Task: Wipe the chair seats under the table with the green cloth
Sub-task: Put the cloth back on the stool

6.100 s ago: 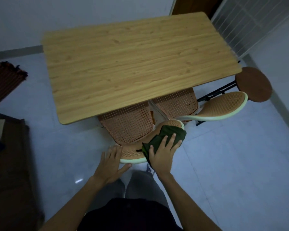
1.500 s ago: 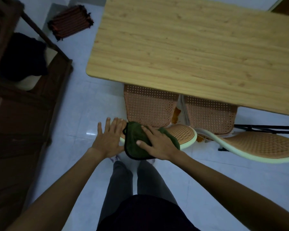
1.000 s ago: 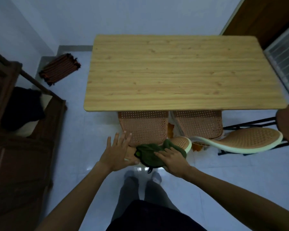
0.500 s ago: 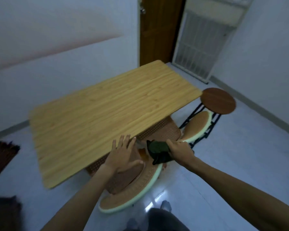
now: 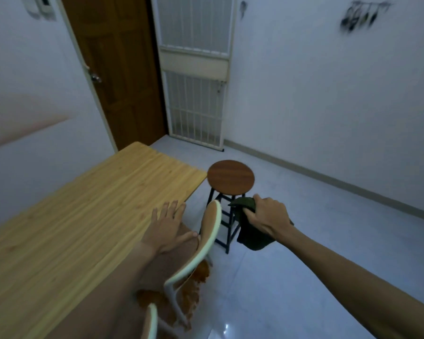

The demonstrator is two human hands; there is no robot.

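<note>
Green cloth hung bunched in the right hand, whose fingers were clenched around its upper part while the loose end drooped below the wrist. The cloth was in the air, clear of every seat, in front of the legs of the round wooden stool and just beside the farther chair seat. The left hand was released and held nothing: its fingers lay spread and flat, with the palm at the edge of the wooden table and the thumb reaching onto that seat's orange surface. This placement probably served to steady the seat, or the person's own weight, while the other arm moved. The seat, orange with a pale rim, stood tucked partly under the table edge, which explains why the hand approached it from the open side. A second pale rim showed at the lower edge of the view, mostly hidden by the left forearm. Judged from the lifted cloth, no wiping stroke was under way; the farther seat appeared to be the surface about to be wiped. A brown door and a white barred gate closed off the room behind.
</note>
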